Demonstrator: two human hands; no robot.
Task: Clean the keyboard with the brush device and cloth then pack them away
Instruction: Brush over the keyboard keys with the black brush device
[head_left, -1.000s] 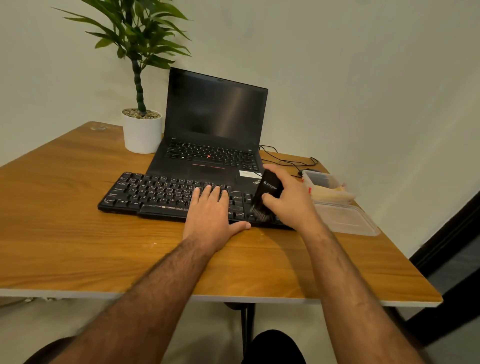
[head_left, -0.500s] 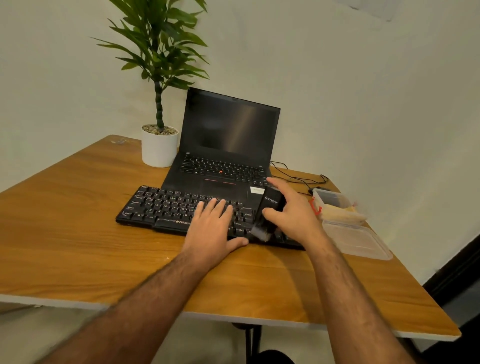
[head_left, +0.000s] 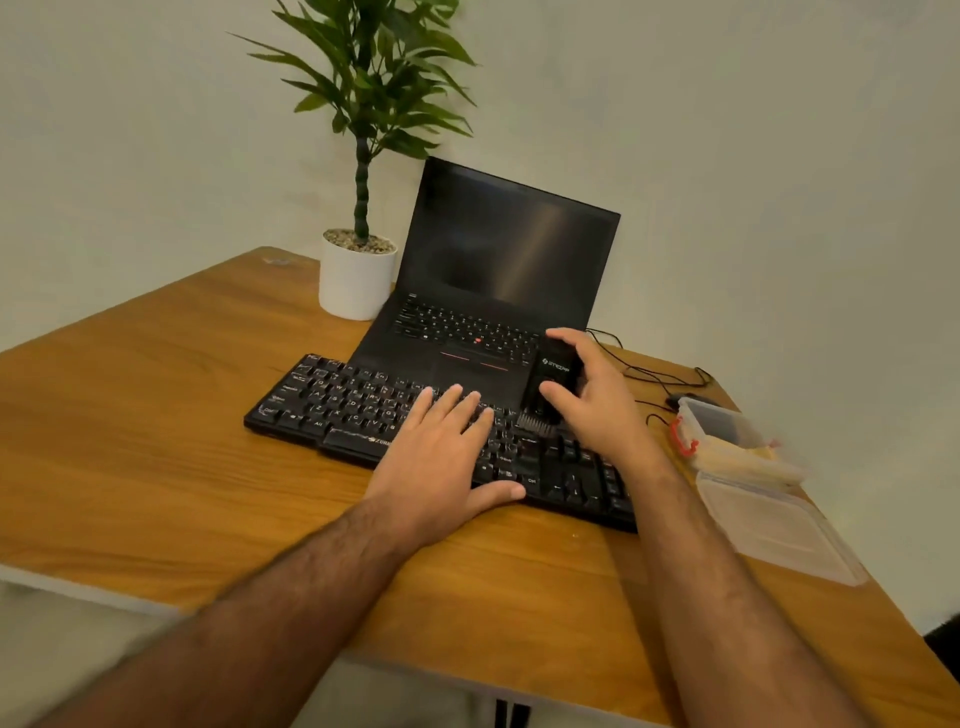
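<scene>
1. The black keyboard (head_left: 363, 410) lies flat on the wooden table (head_left: 156, 415), just in front of an open laptop (head_left: 498, 270) whose screen is dark.
2. The left hand (head_left: 441, 457) rests palm down on the middle keys, fingers straight and spread a little, thumb out along the keyboard's near edge; it grips nothing.
3. The right hand (head_left: 597, 405) holds the brush device (head_left: 550, 387), a small black block with pale lettering on its top face. The thumb is curled against its near side and the fingers wrap over the far end.
4. The brush device stands tilted over the right part of the keyboard, its dark bristles pointing down at the keys; they look to be touching, though the view is too soft to be sure.
5. To the right, near the table's edge, sits a clear plastic box (head_left: 727, 431) with a red clasp, and its lid (head_left: 774, 530) lies flat beside it, nearer to me. Something pale yellow lies in the box, possibly the cloth, blurred here.
6. Thin black cables (head_left: 649, 371) trail across the table behind the right hand, toward the box.
7. A potted plant (head_left: 357, 275) in a white pot stands at the laptop's left, close to the wall.
</scene>
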